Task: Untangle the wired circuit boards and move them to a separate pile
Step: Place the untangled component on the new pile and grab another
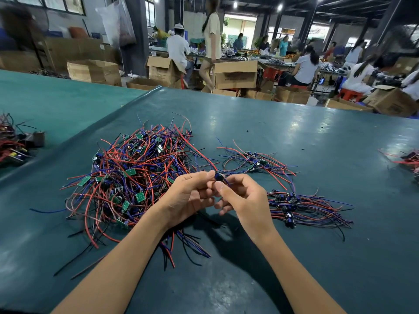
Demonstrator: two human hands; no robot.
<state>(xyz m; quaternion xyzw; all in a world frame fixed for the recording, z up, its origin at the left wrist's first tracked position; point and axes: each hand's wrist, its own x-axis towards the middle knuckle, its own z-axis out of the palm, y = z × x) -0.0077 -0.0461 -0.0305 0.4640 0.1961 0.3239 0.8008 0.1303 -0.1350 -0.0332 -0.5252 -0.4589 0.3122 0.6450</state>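
A big tangled heap of small green circuit boards with red, blue and black wires [133,177] lies on the dark green table [294,137], left of centre. My left hand [190,196] and my right hand [240,196] meet just right of the heap and together pinch one small wired board [219,176] above the table. Its red wire runs back up into the heap. To the right lies a neater pile of wired boards [294,205]. A few more loose wired boards [256,162] lie behind my hands.
More wired parts sit at the left edge [13,146] and the far right edge [408,159] of the table. Beyond the table's far edge stand cardboard boxes [235,75] and several people working at benches.
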